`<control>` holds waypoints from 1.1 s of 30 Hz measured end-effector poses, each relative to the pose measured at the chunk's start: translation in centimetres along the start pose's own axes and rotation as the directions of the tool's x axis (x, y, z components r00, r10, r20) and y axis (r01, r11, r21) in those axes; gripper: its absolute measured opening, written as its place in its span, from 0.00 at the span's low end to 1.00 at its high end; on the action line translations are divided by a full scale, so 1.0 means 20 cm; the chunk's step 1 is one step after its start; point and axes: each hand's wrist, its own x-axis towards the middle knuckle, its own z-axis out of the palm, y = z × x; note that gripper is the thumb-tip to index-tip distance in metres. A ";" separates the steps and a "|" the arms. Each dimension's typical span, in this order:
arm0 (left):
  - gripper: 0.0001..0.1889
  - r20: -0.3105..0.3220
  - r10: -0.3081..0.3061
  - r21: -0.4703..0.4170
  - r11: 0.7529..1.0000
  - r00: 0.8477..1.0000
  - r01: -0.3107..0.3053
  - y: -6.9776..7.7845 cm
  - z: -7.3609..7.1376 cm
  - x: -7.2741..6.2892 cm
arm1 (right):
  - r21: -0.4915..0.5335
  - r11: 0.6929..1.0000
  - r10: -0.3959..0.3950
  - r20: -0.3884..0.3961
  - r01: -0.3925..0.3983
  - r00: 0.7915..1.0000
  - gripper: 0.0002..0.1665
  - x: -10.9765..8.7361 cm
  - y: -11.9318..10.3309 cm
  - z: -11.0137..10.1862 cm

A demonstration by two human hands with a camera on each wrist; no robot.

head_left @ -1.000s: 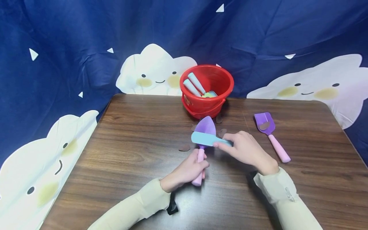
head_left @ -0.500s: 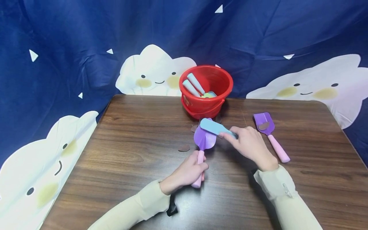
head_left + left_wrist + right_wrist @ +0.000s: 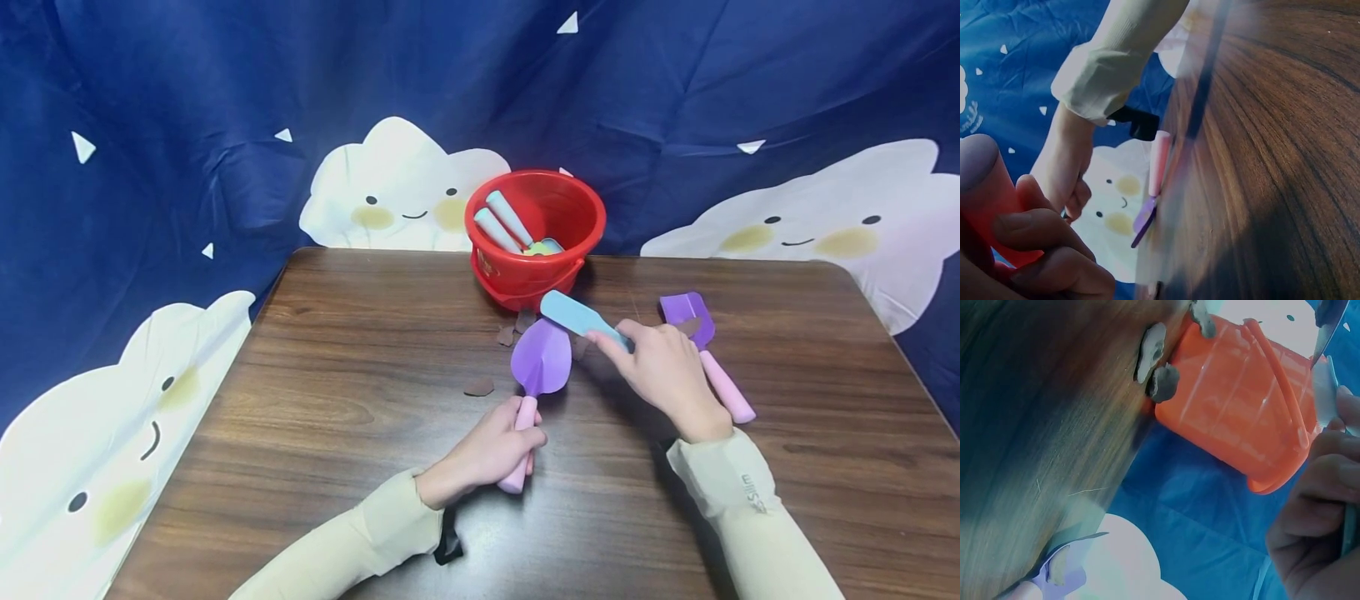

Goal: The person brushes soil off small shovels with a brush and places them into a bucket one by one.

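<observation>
In the head view, my left hand (image 3: 487,446) grips the pink handle (image 3: 521,446) of a purple trowel (image 3: 542,358), its blade pointing toward the red bucket. My right hand (image 3: 667,371) holds a light-blue, flat paddle-like tool (image 3: 577,317) between thumb and fingers. That tool's rounded end lies across the tip of the trowel blade. Several brown flakes lie on the table: one flake (image 3: 479,387) left of the trowel, others by the bucket's base. The left wrist view shows my curled fingers (image 3: 1044,240) around the handle. No flake shows on the trowel's upper face.
The red bucket (image 3: 517,275) stands at the table's back, with light-blue handles (image 3: 498,232) leaning inside. At right, a purple shovel (image 3: 681,308) with a pink handle carries a brown flake. A blue cloud-patterned curtain (image 3: 637,100) hangs behind the wooden table (image 3: 337,350).
The light-blue tool has moved away from me and rightward, from across the trowel's lower blade to its tip. The trowel's blade has tilted, and its handle remains in my left hand.
</observation>
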 end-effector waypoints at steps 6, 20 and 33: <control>0.14 -0.007 0.001 0.019 1.000 1.000 -0.001 0.00 0.00 0.01 | 0.003 1.000 -0.010 -0.010 0.010 1.000 0.22 0.00 0.01 0.00; 0.20 -0.041 0.062 0.129 0.990 0.997 -0.056 -0.01 -0.03 0.02 | -0.015 0.999 0.036 -0.001 -0.036 0.999 0.24 0.00 0.06 0.00; 0.26 -0.001 -0.030 -0.143 0.989 1.000 0.029 -0.04 -0.03 0.03 | 0.023 0.996 0.081 0.010 -0.081 0.997 0.24 -0.01 0.08 -0.03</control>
